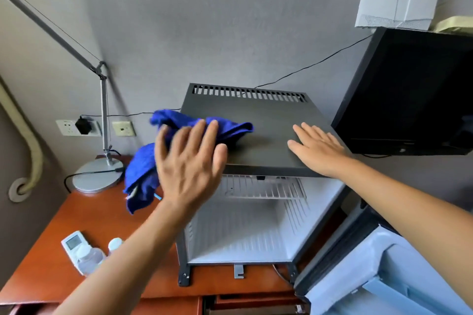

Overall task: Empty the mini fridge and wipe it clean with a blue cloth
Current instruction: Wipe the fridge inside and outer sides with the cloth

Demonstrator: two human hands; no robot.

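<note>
- The mini fridge (pixel 256 120) is seen standing on the orange-brown desk (pixel 84 227), its door (pixel 384 271) swung wide open to the right.
- The blue cloth (pixel 179 120) is draped over the left edge of the fridge top; part lies on the top panel, part hangs down the left side towards the desk.
- The left hand (pixel 189 158) is held with fingers spread and straight, in front of the cloth near the top's front-left corner. Contact with the cloth cannot be determined, as the hand is blurred.
- The right hand (pixel 317 148) is laid flat, fingers spread, on the front-right corner of the top panel.
- The white interior is shown with only a wire shelf (pixel 263 188) near the top.
- On the right, a dark monitor (pixel 409 92) stands just beside the fridge, leaving little side room.
- On the left, open desk surface is bounded by the lamp base (pixel 96 176).
- Near the desk's front-left edge, two clear bottles (pixel 89 258) and a white remote (pixel 73 241) are partly hidden by the left forearm.
- The door's lower part is cut off by the frame edge.
</note>
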